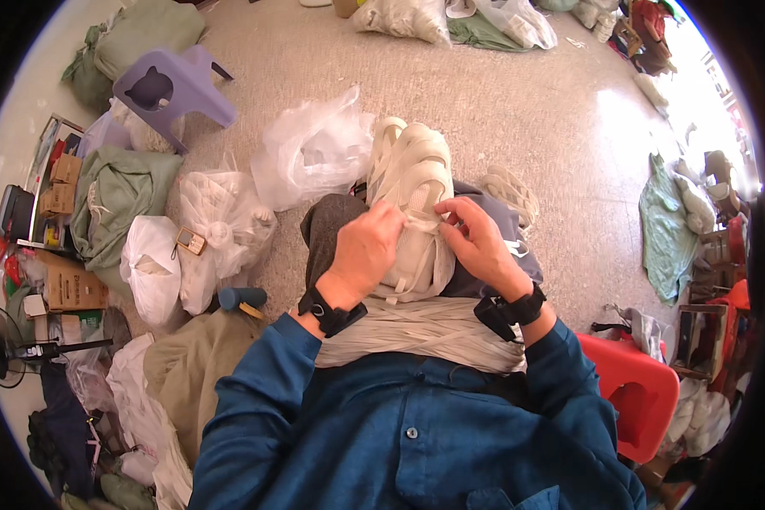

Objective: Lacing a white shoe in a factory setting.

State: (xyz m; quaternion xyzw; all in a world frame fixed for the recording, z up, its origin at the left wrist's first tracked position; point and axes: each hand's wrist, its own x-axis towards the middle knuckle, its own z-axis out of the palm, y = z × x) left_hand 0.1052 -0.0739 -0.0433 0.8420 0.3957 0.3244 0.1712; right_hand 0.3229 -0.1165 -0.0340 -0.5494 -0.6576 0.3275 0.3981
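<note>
A cream piece made of flat strips (412,161), with several wide loops at its far end, lies between my knees. At its middle, my left hand (364,252) is closed, thumb and fingertips pinching a strip at the left edge. Opposite it, my right hand (483,249) has thumb and forefinger drawn together on a narrow strip at the right edge. A thin strip runs across the piece between both hands. Over my lap lies a thick bundle of loose cream strips (416,333). More coiled strips (510,194) are beyond my right knee.
A purple stool (174,89) stands at the far left. White plastic bags (310,153) rest on the floor ahead and to my left, one with a small handheld device (191,241) on it. A fan (4,348) is at the left edge. Beside my right hip is a red plastic seat (633,395).
</note>
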